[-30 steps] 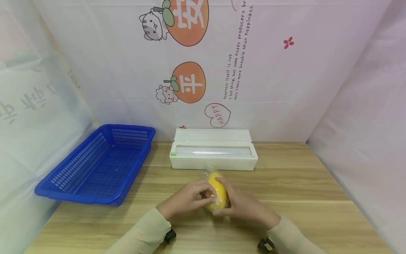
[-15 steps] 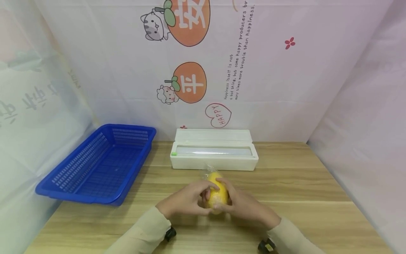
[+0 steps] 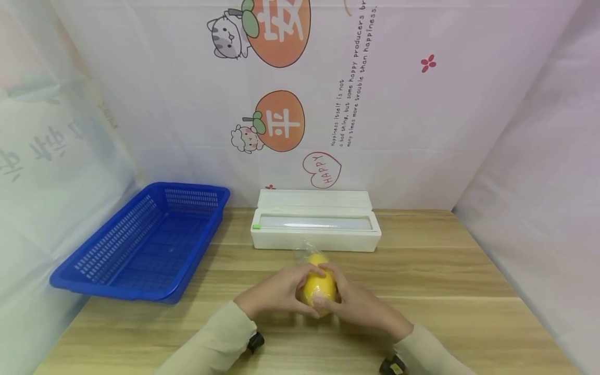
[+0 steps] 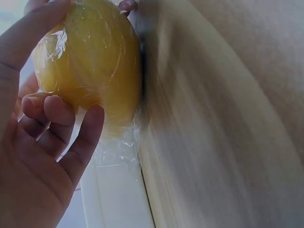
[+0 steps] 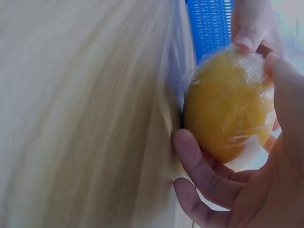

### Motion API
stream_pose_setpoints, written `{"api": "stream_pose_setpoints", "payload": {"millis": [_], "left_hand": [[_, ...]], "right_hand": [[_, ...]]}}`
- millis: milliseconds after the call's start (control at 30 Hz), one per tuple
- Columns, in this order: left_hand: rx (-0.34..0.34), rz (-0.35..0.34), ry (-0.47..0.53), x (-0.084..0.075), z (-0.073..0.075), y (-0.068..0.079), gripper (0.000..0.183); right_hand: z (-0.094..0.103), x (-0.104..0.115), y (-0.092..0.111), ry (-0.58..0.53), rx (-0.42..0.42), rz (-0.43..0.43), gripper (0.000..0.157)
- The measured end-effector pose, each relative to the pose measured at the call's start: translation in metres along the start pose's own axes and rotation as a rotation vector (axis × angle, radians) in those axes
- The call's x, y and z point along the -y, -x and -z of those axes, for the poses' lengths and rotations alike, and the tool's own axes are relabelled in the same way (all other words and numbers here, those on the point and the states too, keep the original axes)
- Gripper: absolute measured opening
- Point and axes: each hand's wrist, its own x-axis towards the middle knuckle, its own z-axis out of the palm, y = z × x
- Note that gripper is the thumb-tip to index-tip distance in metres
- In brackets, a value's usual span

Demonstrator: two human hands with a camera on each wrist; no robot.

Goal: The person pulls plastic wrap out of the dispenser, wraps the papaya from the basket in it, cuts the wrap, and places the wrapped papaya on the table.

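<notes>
A smooth yellow oval fruit (image 3: 321,285), much like a mango, is wrapped in clear cling film close over the wooden table. My left hand (image 3: 280,291) holds it from the left, index finger across the top and thumb at the near end. From the right, my right hand (image 3: 360,303) grips it with curled fingers, its thumb pressing on the near side. A loose, crinkled flap of film (image 3: 307,249) stands out past the far end. In the left wrist view the film shines tight over the fruit (image 4: 102,61). Wrinkles cross the wrapped fruit (image 5: 228,107) in the right wrist view.
Just beyond the hands stands a long white cling film box (image 3: 316,241), lid up, with a roll inside and a green slider at its left end. A blue plastic basket (image 3: 187,273) sits at the left. Printed white cloth (image 3: 384,172) walls off the back and sides.
The left fingers have gone from pinching at the film on the fruit's near side to curving round the fruit. It has turned slightly between the hands; box and basket stay put.
</notes>
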Motion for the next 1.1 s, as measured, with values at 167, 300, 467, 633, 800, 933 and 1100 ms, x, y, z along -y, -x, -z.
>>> {"api": "stream_pose_setpoints", "payload": {"millis": [167, 300, 467, 633, 800, 933, 1100], "left_hand": [[0.002, 0.002, 0.018, 0.0, 0.001, 0.001, 0.077], [0.006, 0.006, 0.018, -0.001, 0.001, 0.001, 0.076], [0.008, 0.029, 0.011, -0.001, 0.0, 0.001, 0.076], [0.002, 0.01, 0.003, -0.001, 0.0, 0.001, 0.077], [0.021, -0.017, 0.032, 0.004, -0.001, 0.003, 0.079], [0.036, -0.034, 0.068, 0.01, 0.002, 0.005, 0.076], [0.046, -0.022, 0.119, 0.01, 0.007, 0.004, 0.067]], "right_hand": [[-0.002, 0.0, -0.002, -0.036, -0.005, -0.001, 0.077], [-0.004, 0.0, -0.003, -0.04, -0.034, -0.001, 0.072], [-0.006, 0.004, -0.003, -0.089, -0.058, 0.041, 0.062], [-0.007, 0.006, -0.002, -0.134, -0.061, 0.011, 0.058], [-0.007, 0.004, -0.003, -0.204, -0.029, -0.026, 0.057], [-0.008, 0.004, -0.004, -0.229, -0.024, -0.033, 0.058], [-0.01, 0.005, -0.004, -0.246, -0.03, -0.043, 0.06]]}}
